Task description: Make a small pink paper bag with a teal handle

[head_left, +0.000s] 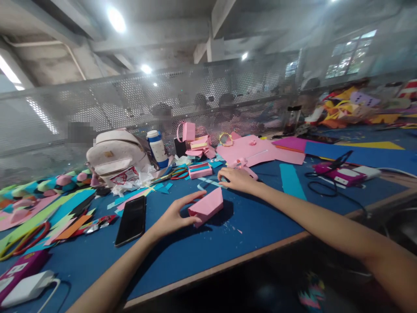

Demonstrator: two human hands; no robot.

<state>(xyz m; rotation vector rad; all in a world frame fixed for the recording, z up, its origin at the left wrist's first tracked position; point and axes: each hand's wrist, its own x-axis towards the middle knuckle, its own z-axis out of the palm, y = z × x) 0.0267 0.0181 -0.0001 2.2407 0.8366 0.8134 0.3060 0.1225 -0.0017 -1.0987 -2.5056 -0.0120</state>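
Observation:
My left hand (177, 213) holds a pink folded paper box (207, 206) between thumb and fingers, tilted just over the blue table. Beyond it, my right hand (236, 179) is lowered to the tabletop, its bent fingers closed at a pale blue paper strip (206, 181); the fingertips are partly hidden. Right behind that hand lies a pink glue gun (250, 172), partly covered by it. A small pink paper box with a blue band (200, 171) rests to the left of the right hand. Orange-handled scissors (180, 173) lie beside that box.
A black phone (131, 221) lies left of my left hand. Behind stand a white backpack (119, 154) and a blue-and-white bottle (157, 148). Pink paper sheets (250, 150) spread at the back. Right are a blue paper strip (292, 180) and a purple box with cables (340, 175).

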